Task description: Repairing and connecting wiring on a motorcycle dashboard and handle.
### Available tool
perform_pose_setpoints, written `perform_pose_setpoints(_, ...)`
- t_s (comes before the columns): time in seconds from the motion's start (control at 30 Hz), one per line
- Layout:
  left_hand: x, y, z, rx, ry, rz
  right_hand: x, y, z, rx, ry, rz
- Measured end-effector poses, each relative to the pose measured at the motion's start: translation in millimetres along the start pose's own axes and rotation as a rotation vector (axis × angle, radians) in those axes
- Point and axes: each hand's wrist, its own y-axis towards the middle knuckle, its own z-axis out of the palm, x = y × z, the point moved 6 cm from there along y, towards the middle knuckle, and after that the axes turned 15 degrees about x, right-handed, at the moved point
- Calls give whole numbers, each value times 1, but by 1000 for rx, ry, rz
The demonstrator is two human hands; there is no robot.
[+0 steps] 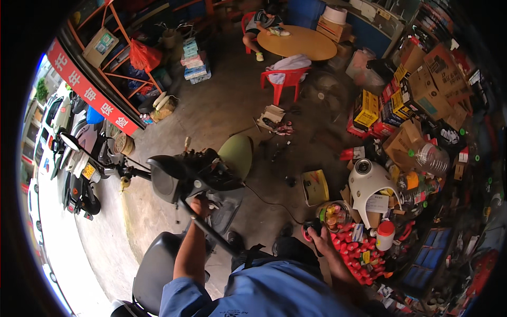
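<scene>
A scooter with a dark front assembly (198,174) stands at my left, and exposed wiring and parts show at its top. My left hand (199,206) reaches in just under that assembly, beside a black bar; its fingers are mostly hidden. Out to the right, my right hand (320,240) is closed around a black handheld device with a red edge (308,231). A thin dark cable (274,203) runs between the scooter and this device. Close by the right hand sits a clear tub of small coloured parts (334,215).
Red small parts (359,259), a white scooter panel (372,185) and a white jar with red lid (385,235) crowd the right. A yellow tray (315,187) lies on the floor. Farther off, a person (264,26) sits at a round table (301,43) near a red chair (288,82).
</scene>
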Motion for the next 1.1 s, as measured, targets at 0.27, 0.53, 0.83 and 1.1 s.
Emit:
perform_pose_setpoints(0.27,-30,-134,-15,-153,-1136,-370,7,35,-61,213,-12,74)
perform_pose_setpoints(0.53,-144,-278,83,669,-1541,-568,10,94,-86,254,113,-34)
perform_pose_setpoints(0.83,-227,-263,62,642,-1789,-701,44,177,-97,403,-27,-16)
perform_pose_setpoints(1.1,-277,-196,100,686,-1457,-612,118,264,-107,484,56,80)
